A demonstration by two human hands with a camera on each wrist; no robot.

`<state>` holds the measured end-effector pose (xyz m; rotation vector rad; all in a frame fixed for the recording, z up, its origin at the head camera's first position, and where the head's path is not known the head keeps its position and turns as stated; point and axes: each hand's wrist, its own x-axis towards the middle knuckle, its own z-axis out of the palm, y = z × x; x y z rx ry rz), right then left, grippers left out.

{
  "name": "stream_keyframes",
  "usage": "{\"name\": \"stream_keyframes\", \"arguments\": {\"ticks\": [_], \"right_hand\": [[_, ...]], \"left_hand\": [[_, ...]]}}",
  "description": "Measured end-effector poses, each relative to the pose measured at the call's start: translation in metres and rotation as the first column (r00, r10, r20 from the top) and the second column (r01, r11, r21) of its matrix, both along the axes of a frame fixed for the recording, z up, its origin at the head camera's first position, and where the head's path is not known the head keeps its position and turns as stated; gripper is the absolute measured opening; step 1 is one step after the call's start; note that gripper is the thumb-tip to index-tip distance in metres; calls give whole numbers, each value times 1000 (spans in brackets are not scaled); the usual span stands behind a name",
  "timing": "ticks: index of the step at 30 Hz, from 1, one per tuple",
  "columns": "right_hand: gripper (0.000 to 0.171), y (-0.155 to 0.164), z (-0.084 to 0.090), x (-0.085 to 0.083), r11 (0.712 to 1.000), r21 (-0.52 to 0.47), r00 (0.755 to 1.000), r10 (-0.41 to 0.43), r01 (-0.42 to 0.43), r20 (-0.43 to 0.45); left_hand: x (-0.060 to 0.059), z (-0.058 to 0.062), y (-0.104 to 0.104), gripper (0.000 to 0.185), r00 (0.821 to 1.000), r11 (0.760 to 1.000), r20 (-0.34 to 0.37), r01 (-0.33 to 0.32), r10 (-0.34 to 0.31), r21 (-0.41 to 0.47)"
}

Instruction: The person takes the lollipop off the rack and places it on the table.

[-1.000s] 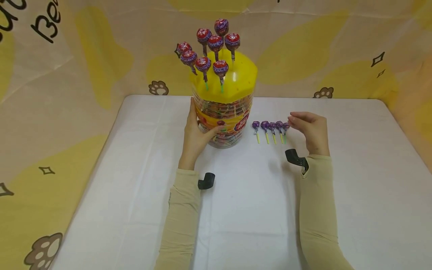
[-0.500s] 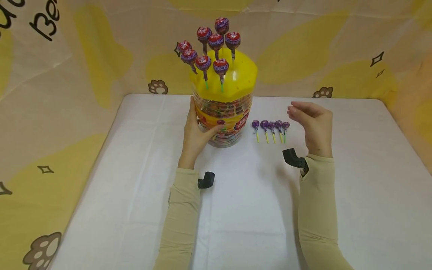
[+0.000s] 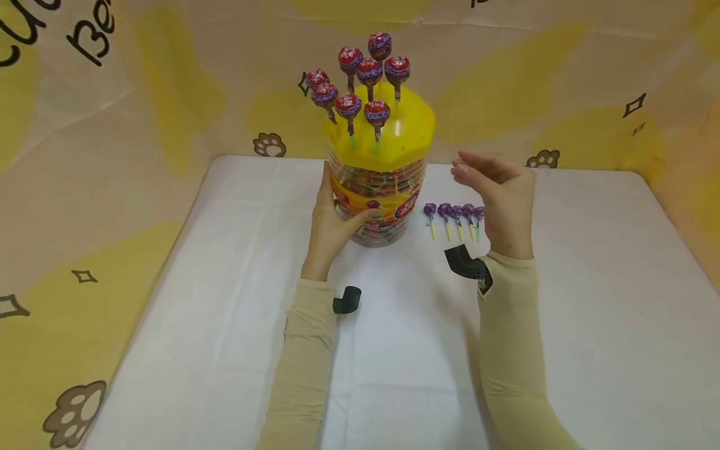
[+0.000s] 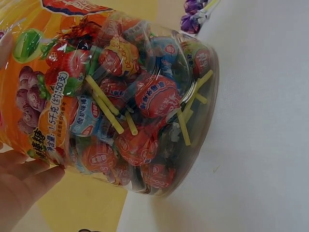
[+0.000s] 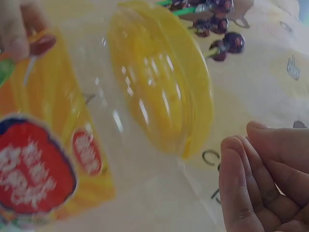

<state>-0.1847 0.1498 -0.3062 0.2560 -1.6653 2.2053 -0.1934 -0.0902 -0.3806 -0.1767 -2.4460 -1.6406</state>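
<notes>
A clear plastic candy jar (image 3: pixel 394 187) with a yellow lid (image 3: pixel 413 134) stands on the table, full of wrapped lollipops (image 4: pixel 157 96). Several red-and-purple lollipops (image 3: pixel 377 114) stick up from the lid by their sticks. My left hand (image 3: pixel 332 228) grips the jar's left side, thumb across the label and fingers round the side. To the right of the jar, my right hand (image 3: pixel 500 200) is raised off the table with bent fingers. Between its thumb and fingertips (image 5: pixel 234 162) I see nothing held. Several purple lollipops (image 3: pixel 445 214) lie in a row below that hand.
A white table (image 3: pixel 394 350) carries everything, with a yellow-patterned cloth (image 3: pixel 506 81) hanging behind and along the sides. Small black camera mounts (image 3: pixel 469 265) sit on both sleeves.
My right hand has risen from the rightmost purple lollipop in the row and swung left toward the jar. The row looks unchanged. The left hand keeps its grip on the jar.
</notes>
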Motion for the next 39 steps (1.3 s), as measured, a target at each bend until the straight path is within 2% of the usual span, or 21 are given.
{"name": "stream_keyframes", "arguments": {"ticks": [8,15,20,27,39], "right_hand": [[21,-27,28,-4,996,74,998,59,-57,-27],[17,-47,43,-5,992,113,998,56,-51,-42],[19,-63,47,-9,988,151,997,4,7,-73],[21,-74,51,-18,983,153,991,-89,104,-102],[21,-85,54,-27,945,241,969,-186,223,-165]], "left_hand": [[-1,-1,-1,108,1000,1000,3,-6,6,-3],[-1,-1,-1,108,1000,1000,-7,6,-6,-1],[0,-1,-1,106,1000,1000,5,4,-4,6],[0,-1,0,109,1000,1000,11,-1,1,-12],[0,0,-1,107,1000,1000,2,-4,4,-16]]}}
